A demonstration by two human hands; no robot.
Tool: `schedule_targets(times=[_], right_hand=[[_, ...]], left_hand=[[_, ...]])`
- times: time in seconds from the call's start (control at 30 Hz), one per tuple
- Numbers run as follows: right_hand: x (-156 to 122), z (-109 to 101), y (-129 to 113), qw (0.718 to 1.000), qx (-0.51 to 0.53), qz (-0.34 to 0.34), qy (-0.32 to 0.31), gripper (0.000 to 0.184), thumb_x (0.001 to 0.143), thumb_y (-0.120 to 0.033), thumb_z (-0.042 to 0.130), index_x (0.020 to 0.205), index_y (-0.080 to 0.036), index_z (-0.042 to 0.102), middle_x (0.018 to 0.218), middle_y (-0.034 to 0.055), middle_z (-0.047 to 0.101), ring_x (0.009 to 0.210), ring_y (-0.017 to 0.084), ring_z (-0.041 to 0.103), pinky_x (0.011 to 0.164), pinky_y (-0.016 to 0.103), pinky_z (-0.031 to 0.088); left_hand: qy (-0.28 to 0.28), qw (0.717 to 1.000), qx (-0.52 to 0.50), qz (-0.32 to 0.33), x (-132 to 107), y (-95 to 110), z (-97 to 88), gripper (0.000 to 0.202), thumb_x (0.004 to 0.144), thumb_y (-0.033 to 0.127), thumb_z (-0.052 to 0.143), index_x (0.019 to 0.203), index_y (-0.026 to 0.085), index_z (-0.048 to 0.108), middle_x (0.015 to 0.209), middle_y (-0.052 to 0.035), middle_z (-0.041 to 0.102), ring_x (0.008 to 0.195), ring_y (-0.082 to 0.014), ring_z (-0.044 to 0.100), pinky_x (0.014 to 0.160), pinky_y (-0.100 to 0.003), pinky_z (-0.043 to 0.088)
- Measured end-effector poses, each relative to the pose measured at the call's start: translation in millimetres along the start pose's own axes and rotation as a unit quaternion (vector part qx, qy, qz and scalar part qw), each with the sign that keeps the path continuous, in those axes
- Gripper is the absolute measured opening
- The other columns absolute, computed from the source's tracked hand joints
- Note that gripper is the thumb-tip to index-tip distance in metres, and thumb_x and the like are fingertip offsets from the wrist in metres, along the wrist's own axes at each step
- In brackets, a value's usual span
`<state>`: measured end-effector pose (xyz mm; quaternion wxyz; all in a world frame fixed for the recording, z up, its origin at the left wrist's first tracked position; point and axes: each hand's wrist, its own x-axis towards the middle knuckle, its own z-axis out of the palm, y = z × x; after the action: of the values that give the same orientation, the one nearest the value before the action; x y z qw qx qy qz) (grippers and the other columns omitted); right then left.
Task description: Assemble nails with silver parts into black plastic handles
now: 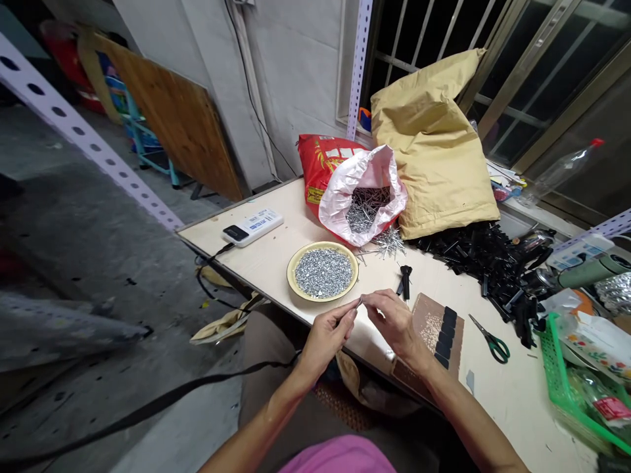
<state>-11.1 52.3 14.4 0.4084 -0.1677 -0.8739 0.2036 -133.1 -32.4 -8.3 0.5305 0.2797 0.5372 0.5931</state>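
Head view takes in a pale table (256, 263) where a red bag (315, 171) lies mouth-forward, apparently keeping its contents reachable. A filled yellow bowl (292, 277) stands near, likely for easy access. Beside it, the left hand (328, 334) pinches a slim piece (359, 304), fingers closed; the right hand (392, 318) meets its end, grip impossible to tell.

Left hand (329, 334), right hand (392, 318), close together (fingers (377, 299) pinched), forearms (290, 391) angled inward
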Motion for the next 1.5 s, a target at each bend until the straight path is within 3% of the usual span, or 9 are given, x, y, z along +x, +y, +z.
schedule_targets(times=[0.1,0.3,0.53,0.8,0.87,1.13,1.27,1.4,1.5], right_hand=[[-2,-8,1,0.999,-0.005,-0.032,-0.016,0.015,0.089,-0.011,0.05,0.092,-0.018,0.063,0.079,0.0051,0.068,0.075,0.015,0.061,0.066,0.027,0.052],[0,-27,4,0.984,0.096,0.08,-0.123,0.018,0.091,-0.026,0.052,0.089,-0.019,0.068,0.081,0.0059,0.067,0.076,0.014,0.063,0.066,0.025,0.052],[1,-38,11,0.918,0.25,0.238,-0.197,0.031,0.082,-0.046,0.06,0.081,-0.016,0.07,0.077,0.0046,0.067,0.07,0.013,0.064,0.067,0.025,0.051],[-6,-37,23,0.851,0.332,0.355,-0.2,0.039,0.067,-0.051,0.072,0.082,-0.015,0.07,0.071,0.0017,0.066,0.064,0.011,0.06,0.061,0.024,0.047],[-7,-37,23,0.857,0.325,0.349,-0.198,0.037,0.067,-0.051,0.072,0.079,-0.016,0.071,0.071,0.0022,0.066,0.064,0.012,0.06,0.06,0.024,0.047],[-11,-40,21,0.94,0.208,0.228,-0.143,0.03,0.077,-0.048,0.065,0.077,-0.018,0.072,0.073,0.0039,0.067,0.067,0.013,0.062,0.063,0.025,0.049],[-17,-41,20,0.959,0.164,0.188,-0.134,0.027,0.082,-0.043,0.061,0.077,-0.018,0.071,0.072,0.0041,0.068,0.066,0.013,0.063,0.063,0.025,0.05],[-26,-42,20,0.972,0.122,0.157,-0.121,0.026,0.085,-0.04,0.059,0.081,-0.018,0.071,0.075,0.005,0.068,0.07,0.014,0.063,0.065,0.026,0.051],[-32,-43,21,0.971,0.129,0.149,-0.137,0.025,0.086,-0.039,0.057,0.087,-0.019,0.072,0.079,0.0058,0.07,0.073,0.015,0.064,0.066,0.026,0.052]], left_hand=[[-0.057,0.998,0.005,-0.038,0,4,-2.2,0.067,0.067,0.056,0.064,0.115,0.009,0.063,0.049,0.0096,0.032,0.041,-0.0029,0.02,0.039,-0.019,0.013],[-0.127,0.988,0.0,-0.087,0,8,-3.1,0.07,0.062,0.059,0.066,0.111,0.009,0.064,0.048,0.0103,0.032,0.038,-0.0016,0.017,0.037,-0.018,0.011],[-0.168,0.981,0.039,-0.085,-2,10,-1.2,0.058,0.067,0.054,0.064,0.106,0.01,0.067,0.046,0.01,0.031,0.039,-0.003,0.02,0.038,-0.019,0.012],[-0.187,0.977,0.054,-0.091,0,13,0.6,0.059,0.067,0.054,0.064,0.106,0.01,0.066,0.046,0.0104,0.03,0.04,-0.0036,0.02,0.038,-0.019,0.013],[-0.195,0.974,0.044,-0.104,2,11,0.6,0.061,0.067,0.055,0.065,0.108,0.01,0.065,0.045,0.0109,0.03,0.039,-0.0031,0.019,0.038,-0.019,0.012],[-0.213,0.966,0.019,-0.144,10,4,2.0,0.066,0.064,0.06,0.066,0.107,0.01,0.063,0.044,0.0117,0.032,0.037,-0.0019,0.016,0.036,-0.018,0.009],[-0.225,0.964,0.042,-0.137,10,1,4.2,0.062,0.065,0.061,0.064,0.102,0.011,0.065,0.046,0.0102,0.034,0.038,-0.0026,0.018,0.037,-0.018,0.011],[-0.185,0.978,0.081,-0.059,8,-3,6.8,0.057,0.068,0.058,0.062,0.099,0.01,0.068,0.049,0.0081,0.036,0.042,-0.0043,0.025,0.039,-0.019,0.015],[-0.209,0.972,0.066,-0.089,8,-6,7.7,0.061,0.066,0.06,0.063,0.101,0.01,0.068,0.047,0.0094,0.034,0.04,-0.0033,0.021,0.039,-0.019,0.013]])
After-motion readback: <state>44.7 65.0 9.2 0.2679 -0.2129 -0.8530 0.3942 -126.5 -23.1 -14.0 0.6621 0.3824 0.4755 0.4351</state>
